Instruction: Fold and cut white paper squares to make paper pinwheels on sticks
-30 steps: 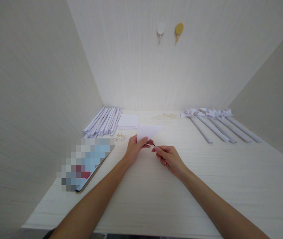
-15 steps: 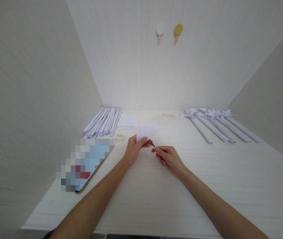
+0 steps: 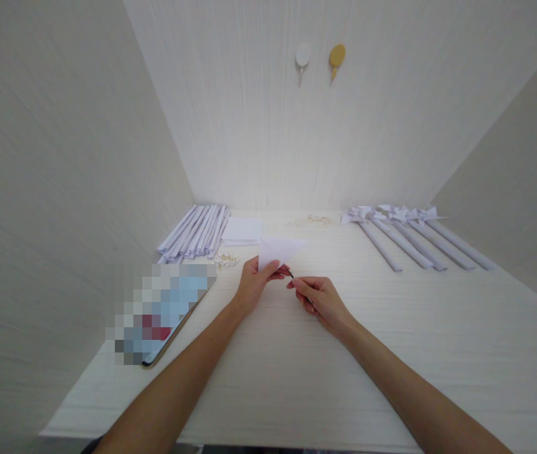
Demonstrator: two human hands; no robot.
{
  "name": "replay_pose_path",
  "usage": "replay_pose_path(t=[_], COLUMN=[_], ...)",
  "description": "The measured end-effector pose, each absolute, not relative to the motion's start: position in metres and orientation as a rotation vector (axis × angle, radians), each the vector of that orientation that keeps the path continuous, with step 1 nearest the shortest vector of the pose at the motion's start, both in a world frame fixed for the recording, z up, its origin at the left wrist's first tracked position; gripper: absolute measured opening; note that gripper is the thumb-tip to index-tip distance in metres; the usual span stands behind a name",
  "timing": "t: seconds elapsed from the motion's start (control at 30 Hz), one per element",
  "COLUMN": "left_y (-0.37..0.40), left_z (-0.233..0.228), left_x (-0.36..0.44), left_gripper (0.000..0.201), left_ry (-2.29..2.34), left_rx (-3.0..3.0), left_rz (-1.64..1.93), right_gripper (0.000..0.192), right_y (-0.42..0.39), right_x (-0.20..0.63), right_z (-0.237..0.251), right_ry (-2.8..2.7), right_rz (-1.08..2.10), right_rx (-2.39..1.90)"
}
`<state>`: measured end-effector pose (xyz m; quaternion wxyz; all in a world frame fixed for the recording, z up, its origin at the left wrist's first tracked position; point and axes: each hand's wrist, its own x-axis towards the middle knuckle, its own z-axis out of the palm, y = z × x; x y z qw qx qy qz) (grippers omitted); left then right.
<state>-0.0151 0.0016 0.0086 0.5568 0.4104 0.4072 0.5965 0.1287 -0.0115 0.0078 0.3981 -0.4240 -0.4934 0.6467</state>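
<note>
the left hand [image 3: 255, 285] pinched the lower corner of a folded white paper triangle [image 3: 278, 250], holding it up just above the table [image 3: 438, 353]. the right hand [image 3: 321, 301], just right of the triangle's tip, was closed around a thin dark tool [image 3: 290, 274] that touched that corner. left of the triangle lay a bundle of rolled paper sticks [image 3: 196, 232]; well to its right, finished paper pinwheels [image 3: 405, 234].

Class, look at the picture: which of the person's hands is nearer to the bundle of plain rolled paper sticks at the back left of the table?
Left. The left hand, pinching a folded white paper triangle, lies just right of and in front of the rolled paper sticks. The right hand is farther right, beyond the left hand.
</note>
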Motion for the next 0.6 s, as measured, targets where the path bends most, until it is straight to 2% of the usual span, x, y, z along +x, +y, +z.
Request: replay_pose_path(t=[0.6], left_y=[0.0009], left_z=[0.0090], left_x=[-0.0141], left_gripper=[0.020], left_ry=[0.947], left_rx=[0.937], left_rz=[1.437], right_gripper=[0.031], right_y=[-0.0116], right_x=[0.1283], right_z=[0.0110], right_ry=[-1.250], right_rz=[1.644], right_rx=[-1.096])
